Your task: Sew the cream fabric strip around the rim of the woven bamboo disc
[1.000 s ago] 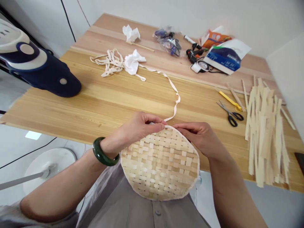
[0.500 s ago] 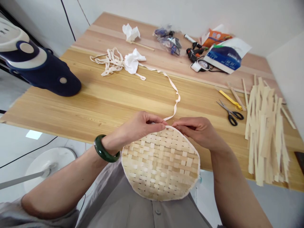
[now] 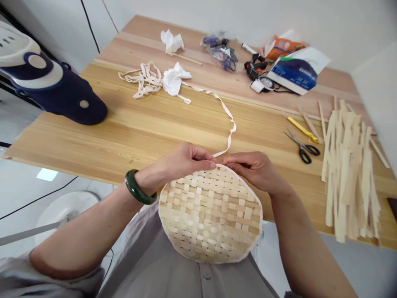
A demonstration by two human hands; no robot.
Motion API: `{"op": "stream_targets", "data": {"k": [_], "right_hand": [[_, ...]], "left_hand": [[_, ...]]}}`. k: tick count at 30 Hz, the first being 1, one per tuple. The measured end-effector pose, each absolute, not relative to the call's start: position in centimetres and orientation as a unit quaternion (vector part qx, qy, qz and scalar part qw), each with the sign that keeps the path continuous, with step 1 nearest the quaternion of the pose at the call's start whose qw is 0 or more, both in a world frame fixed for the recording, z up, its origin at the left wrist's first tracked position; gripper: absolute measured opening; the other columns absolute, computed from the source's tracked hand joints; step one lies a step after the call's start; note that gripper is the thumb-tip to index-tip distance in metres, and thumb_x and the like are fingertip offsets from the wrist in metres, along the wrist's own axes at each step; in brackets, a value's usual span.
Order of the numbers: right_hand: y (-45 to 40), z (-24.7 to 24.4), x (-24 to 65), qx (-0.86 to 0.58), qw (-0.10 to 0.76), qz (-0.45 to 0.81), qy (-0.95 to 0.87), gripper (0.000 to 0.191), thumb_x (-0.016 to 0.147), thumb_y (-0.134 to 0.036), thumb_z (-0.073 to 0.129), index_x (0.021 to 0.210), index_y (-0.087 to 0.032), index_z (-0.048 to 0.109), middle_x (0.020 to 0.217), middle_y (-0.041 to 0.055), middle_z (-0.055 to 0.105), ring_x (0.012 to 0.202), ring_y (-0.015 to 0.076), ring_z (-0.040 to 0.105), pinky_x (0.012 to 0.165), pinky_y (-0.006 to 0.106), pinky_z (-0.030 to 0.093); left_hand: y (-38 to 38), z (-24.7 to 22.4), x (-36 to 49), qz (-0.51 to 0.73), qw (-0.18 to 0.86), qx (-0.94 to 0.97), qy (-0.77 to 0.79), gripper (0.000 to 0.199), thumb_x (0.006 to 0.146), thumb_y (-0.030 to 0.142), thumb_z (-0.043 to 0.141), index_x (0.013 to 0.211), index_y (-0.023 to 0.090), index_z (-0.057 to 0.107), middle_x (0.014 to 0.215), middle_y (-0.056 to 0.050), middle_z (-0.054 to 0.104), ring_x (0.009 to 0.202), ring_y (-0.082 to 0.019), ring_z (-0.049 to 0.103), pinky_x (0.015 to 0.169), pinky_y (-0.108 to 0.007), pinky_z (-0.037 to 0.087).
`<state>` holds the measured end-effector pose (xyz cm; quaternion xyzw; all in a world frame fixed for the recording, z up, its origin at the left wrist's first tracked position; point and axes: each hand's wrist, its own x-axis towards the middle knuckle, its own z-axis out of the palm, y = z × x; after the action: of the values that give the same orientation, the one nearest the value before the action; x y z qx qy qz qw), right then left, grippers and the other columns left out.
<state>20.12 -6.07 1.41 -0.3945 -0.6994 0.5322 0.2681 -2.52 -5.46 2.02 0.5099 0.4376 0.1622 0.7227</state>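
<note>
A round mat woven of pale flat strips (image 3: 211,211) is held upright against my shirt, its rim bound with white fabric tape. My left hand (image 3: 194,159) pinches the top of that rim between thumb and fingers; a dark green bangle (image 3: 138,188) circles the wrist. Close beside it, my right hand (image 3: 252,167) has its fingers pressed together at the same edge, just right of the left fingertips. From the rim the white tape (image 3: 228,111) runs loose across the table to a tangled heap (image 3: 147,80). What lies between the right fingertips is hidden.
At right are a stack of pale flat strips (image 3: 350,174), black-handled scissors (image 3: 302,147) and a yellow cutter (image 3: 302,129). Behind stand a tissue pack (image 3: 294,74), a glue gun (image 3: 256,68) and crumpled tissue (image 3: 175,78). A dark blue padded object (image 3: 68,93) overhangs the left edge.
My right hand has shifted slightly left, nearer my left fingertips. My left hand keeps its pinch on the rim, and the view has moved a little.
</note>
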Motion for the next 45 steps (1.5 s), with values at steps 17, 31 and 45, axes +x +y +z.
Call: {"op": "stream_targets", "data": {"k": [17, 31, 45], "right_hand": [[-6.5, 1.3, 19.7, -0.457, 0.270, 0.513, -0.675, 0.019, 0.090, -0.036, 0.062, 0.095, -0.021, 0.073, 0.097, 0.0043, 0.074, 0.085, 0.0162, 0.067, 0.072, 0.028, 0.053], [-6.7, 1.6, 20.1, -0.423, 0.310, 0.492, -0.695, 0.014, 0.089, -0.030, 0.065, 0.091, -0.022, 0.075, 0.093, 0.0025, 0.075, 0.086, 0.0158, 0.069, 0.076, 0.027, 0.055], [-6.4, 2.1, 19.8, -0.407, 0.276, 0.508, -0.707, 0.018, 0.091, -0.032, 0.061, 0.096, -0.023, 0.076, 0.099, 0.0041, 0.076, 0.092, 0.0192, 0.070, 0.080, 0.031, 0.055]], "left_hand": [[-5.4, 2.4, -2.2, 0.171, 0.706, 0.541, 0.424, 0.026, 0.085, 0.039, 0.065, 0.096, 0.017, 0.075, 0.088, -0.004, 0.075, 0.072, -0.014, 0.065, 0.060, -0.022, 0.047], [-5.4, 2.4, -2.5, 0.168, 0.706, 0.544, 0.422, 0.029, 0.085, 0.040, 0.066, 0.100, 0.017, 0.075, 0.095, -0.007, 0.076, 0.078, -0.017, 0.068, 0.066, -0.026, 0.050], [-5.5, 1.8, -2.1, 0.179, 0.740, 0.498, 0.415, 0.023, 0.081, 0.037, 0.071, 0.093, 0.018, 0.075, 0.087, -0.004, 0.075, 0.071, -0.014, 0.066, 0.062, -0.023, 0.048]]}}
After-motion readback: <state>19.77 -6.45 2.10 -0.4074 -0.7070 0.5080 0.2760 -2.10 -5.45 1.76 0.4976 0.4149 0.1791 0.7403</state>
